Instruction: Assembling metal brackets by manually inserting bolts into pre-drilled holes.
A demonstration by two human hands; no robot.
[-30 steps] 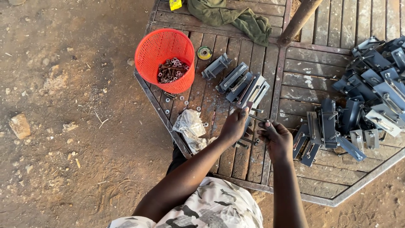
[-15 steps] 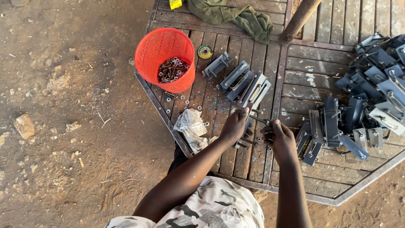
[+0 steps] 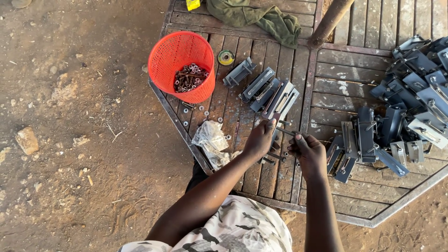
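An outdoor metalwork yard: bare dirt ground [image 3: 79, 140] on the left, a steel-framed plank platform [image 3: 326, 93], piled grey metal brackets [image 3: 410, 93] far right, a red basket of bolts [image 3: 184, 65].

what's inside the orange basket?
The orange mesh basket holds a heap of rusty bolts and washers at its bottom. Whatever lies under the top layer is covered, so the heap's depth cannot be seen.

Outdoor setting, daylight. Ground [image 3: 84, 154] is bare reddish-brown dirt with scattered pebbles and one larger stone [image 3: 26, 140] at left. Tabletop [image 3: 354, 60] is weathered wooden slats in a metal frame; a wooden post [image 3: 329, 21] rises at its upper edge.
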